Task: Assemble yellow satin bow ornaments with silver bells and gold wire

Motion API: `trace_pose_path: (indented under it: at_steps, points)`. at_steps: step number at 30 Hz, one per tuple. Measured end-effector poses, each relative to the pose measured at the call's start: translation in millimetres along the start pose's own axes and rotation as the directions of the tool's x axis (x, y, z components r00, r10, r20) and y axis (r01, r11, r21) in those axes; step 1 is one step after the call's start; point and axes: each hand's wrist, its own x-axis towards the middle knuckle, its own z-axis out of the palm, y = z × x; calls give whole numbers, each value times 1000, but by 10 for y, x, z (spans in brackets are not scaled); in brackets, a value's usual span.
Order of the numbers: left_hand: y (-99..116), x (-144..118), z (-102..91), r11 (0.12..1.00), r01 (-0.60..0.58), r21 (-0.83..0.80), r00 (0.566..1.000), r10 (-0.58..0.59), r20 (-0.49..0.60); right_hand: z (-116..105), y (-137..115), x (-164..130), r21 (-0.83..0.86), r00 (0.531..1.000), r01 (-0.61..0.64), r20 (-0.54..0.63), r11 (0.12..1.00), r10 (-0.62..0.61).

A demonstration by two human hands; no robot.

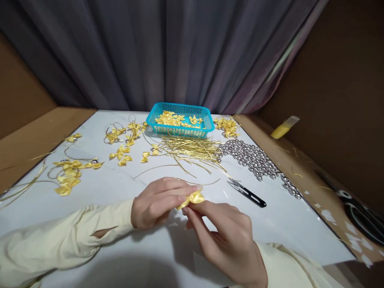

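- Small yellow satin ribbon bow point(192, 199): pinched between left hand point(160, 202) and right hand point(223, 236), both closed on it, just above the white tabletop point(126, 244)
- Handling: light, soft, likely slippery; hold at the knot
- Room: black thread snips point(247, 193) near; gold wire strands point(192, 150) and turquoise plastic basket point(180, 120) well apart

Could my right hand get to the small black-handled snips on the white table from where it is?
Probably yes. The black-handled snips lie uncovered on the white table, just beyond the right hand, with nothing between. But that hand and the left hand are both pinching the yellow ribbon bow.
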Motion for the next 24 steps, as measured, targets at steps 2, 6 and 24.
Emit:
trace_pose_path:
  at_steps: [2, 6, 24]
  points:
    - [18, -12, 2, 1000, 1, 25, 1000, -1, 15, -3, -17, 4, 36, 1000, -18, -16, 999, 18]
    - [104, -14, 31, 985, 115, 131, 993, -115, -8, 8, -31, 12, 92, 997, -60, -40, 994, 63]
    - [4, 151, -13, 983, 134, 127, 989, -124, -81, -133, 25, 163, 251, 964, -266, 87, 931, 252]
